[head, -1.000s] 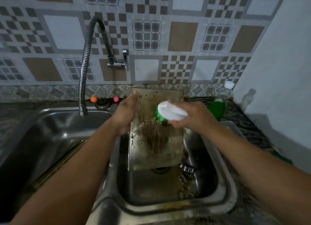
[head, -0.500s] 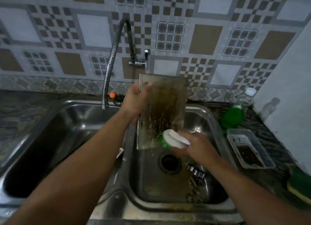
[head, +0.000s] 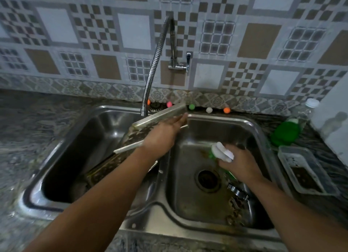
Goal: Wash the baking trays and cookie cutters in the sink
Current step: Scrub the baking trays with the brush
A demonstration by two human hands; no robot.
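A dirty metal baking tray (head: 150, 120) is tilted flat over the divider of the double sink (head: 250, 123), reaching toward the left basin. My left hand (head: 163, 133) grips its right edge, fingers pointing to the back. Above the right basin, my right hand (head: 239, 161) holds a white-handled scrub brush (head: 222, 152) with green bristles, apart from the tray. A second soiled tray (head: 105, 167) leans in the left basin under my left forearm. Small metal cookie cutters (head: 238, 192) lie among crumbs at the right basin's floor.
A flexible tap (head: 156, 63) arches from the tiled wall down over the divider. Coloured balls (head: 209, 110) line the back ledge. A green soap bottle (head: 286, 131) and a small dirty plastic tray (head: 305, 169) stand on the counter at right. The drain (head: 208, 178) is open.
The tray went from upright in the right basin to lying tilted over the divider toward the left basin. The brush came off it and hangs lower in the right basin.
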